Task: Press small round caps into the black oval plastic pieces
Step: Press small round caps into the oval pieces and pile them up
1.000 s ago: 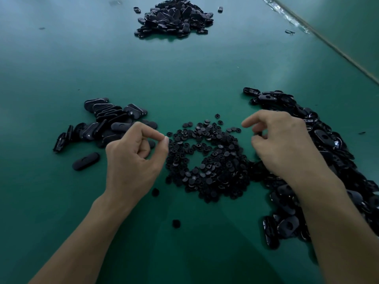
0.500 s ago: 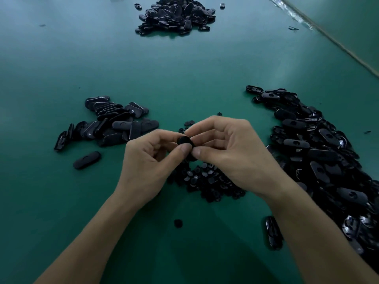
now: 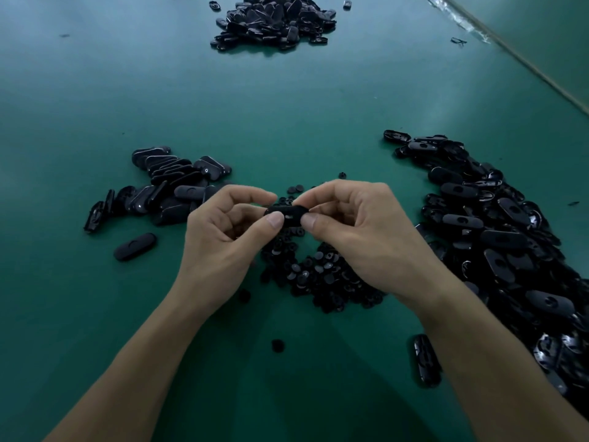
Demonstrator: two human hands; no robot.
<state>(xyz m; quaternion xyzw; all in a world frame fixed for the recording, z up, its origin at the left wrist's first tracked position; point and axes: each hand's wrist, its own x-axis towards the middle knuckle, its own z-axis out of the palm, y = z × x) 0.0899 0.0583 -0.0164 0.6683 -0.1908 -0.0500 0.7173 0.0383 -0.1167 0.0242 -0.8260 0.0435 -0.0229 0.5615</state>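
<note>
In the head view both forearms reach in from the bottom edge and meet at the centre, wrists apart, fingers curled. The left hand (image 3: 223, 237) and the right hand (image 3: 360, 237) each pinch one end of a single black oval piece (image 3: 288, 213) between thumb and forefinger, holding it level above the green table (image 3: 287, 106). Whether a cap sits in it cannot be told: the thumbs cover both ends and the piece is dark. The pile of small round caps (image 3: 318, 275) lies right below, at 6 o'clock from the piece, partly hidden by the hands. A long heap of oval pieces (image 3: 497, 237) runs from 3 to 5 o'clock, cut off at the right edge. A smaller group (image 3: 165, 189) lies at 9 o'clock, another heap (image 3: 274, 22) at 12 o'clock.
</note>
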